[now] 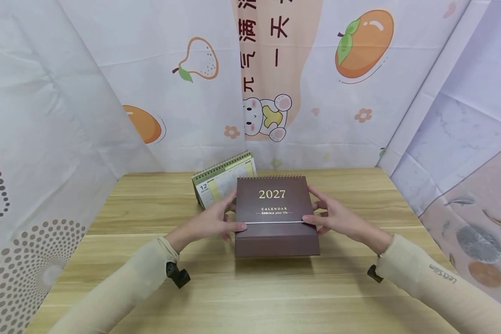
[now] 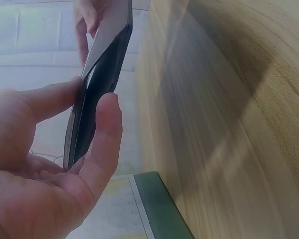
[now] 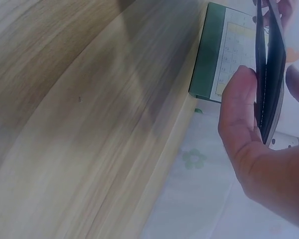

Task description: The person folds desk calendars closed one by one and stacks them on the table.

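I hold a dark brown desk calendar with a spiral-bound top edge (image 1: 277,216) above the middle of the wood-grain tabletop (image 1: 250,301), clear of its surface and tilted so the cover faces up toward me. Gold lettering on the cover reads "2027", then "CALENDAR" and "Embrace your life"; a thin pale line crosses below the words, and a plain brown panel forms the lower part. From the wrists, I see a dark gap between its front and back boards.

My left hand (image 1: 210,221) grips the left side, thumb on the front and fingers behind; my right hand (image 1: 341,220) holds the right side the same way.

Partly hidden behind it, a green, spiral-bound standing calendar with a white-and-yellow page marked "12" (image 1: 223,182) sits near the tabletop's back edge, left of the middle. Beyond that edge hangs white cloth printed with orange fruit and a cartoon animal (image 1: 150,79).
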Available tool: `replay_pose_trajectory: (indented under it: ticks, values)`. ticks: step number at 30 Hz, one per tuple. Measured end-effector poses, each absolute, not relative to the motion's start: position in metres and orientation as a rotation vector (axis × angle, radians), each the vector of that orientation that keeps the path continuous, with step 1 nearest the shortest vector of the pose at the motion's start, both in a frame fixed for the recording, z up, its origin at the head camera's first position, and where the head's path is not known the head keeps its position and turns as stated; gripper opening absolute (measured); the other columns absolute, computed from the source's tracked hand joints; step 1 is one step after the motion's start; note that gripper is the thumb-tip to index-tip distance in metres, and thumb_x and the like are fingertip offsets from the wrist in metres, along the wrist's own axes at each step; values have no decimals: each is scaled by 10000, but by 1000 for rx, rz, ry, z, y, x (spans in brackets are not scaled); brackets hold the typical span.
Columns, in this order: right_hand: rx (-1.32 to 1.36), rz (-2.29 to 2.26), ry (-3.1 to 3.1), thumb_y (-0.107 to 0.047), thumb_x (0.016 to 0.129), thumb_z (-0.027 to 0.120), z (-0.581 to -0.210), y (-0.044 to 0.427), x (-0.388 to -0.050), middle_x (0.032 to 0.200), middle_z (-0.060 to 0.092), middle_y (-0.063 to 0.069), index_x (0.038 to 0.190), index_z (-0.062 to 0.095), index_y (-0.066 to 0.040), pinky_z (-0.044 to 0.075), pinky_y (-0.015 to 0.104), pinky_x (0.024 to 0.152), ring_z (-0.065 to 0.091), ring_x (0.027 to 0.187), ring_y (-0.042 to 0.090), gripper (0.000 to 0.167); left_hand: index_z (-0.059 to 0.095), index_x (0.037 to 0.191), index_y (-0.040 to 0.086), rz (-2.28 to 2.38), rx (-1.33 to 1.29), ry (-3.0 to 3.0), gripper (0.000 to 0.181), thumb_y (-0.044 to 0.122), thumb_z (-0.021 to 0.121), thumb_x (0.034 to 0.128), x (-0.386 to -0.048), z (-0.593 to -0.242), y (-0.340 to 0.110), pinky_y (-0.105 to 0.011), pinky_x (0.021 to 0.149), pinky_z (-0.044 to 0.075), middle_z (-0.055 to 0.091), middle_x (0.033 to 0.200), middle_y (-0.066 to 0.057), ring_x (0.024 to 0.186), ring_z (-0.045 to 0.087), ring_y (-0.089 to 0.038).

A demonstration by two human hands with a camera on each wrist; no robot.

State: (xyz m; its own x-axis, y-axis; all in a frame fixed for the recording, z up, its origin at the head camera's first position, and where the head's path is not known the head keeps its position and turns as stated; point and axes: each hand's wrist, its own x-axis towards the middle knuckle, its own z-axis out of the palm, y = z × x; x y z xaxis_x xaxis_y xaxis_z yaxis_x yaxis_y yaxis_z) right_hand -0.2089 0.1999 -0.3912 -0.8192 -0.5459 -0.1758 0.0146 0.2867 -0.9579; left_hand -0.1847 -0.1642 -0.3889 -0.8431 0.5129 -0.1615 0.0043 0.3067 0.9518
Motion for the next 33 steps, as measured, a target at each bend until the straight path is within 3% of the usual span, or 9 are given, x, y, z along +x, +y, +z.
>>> replay_pose_trajectory:
  ticks: [6,13,23,29,33]
  values:
    - [-465,-1540,2078,-167,935,763,-393,203,-208,1262,496,280,1646,36,-232,604,510,737,687,963,351,1019,-67,1632,195,1535,469,2154,1117,176,788,914,-184,-389,-163,-615,677,570,470,1407,-223,711,652,-332]
    - [-463,-1522,2091,-139,904,793,-395,203,-206,1308,482,293,1647,34,-229,604,503,732,682,920,336,1066,-80,1630,217,1511,457,2166,1124,171,786,915,-182,-390,-162,-626,682,565,449,1412,-234,787,634,-477]
    - [-443,-1471,2118,-131,900,796,-408,202,-210,1303,486,311,1642,40,-139,607,506,696,678,913,323,1059,-107,1618,119,1448,397,2121,1187,117,817,873,-188,-403,-158,-552,695,590,348,1496,-274,784,671,-341]
    - [-444,-1434,2133,-127,898,797,-416,204,-213,1319,486,328,1640,35,-132,603,527,682,686,917,322,1064,-96,1612,63,1428,377,2133,1108,128,769,922,-192,-421,-150,-476,615,601,422,1441,-261,716,677,-284]
    - [-446,-1388,2152,-125,886,808,-422,205,-214,1314,491,336,1634,58,-92,601,531,667,691,907,313,1060,73,1629,120,1438,446,2134,966,74,742,934,-193,-432,-145,-459,538,594,512,1344,-238,716,676,-304]
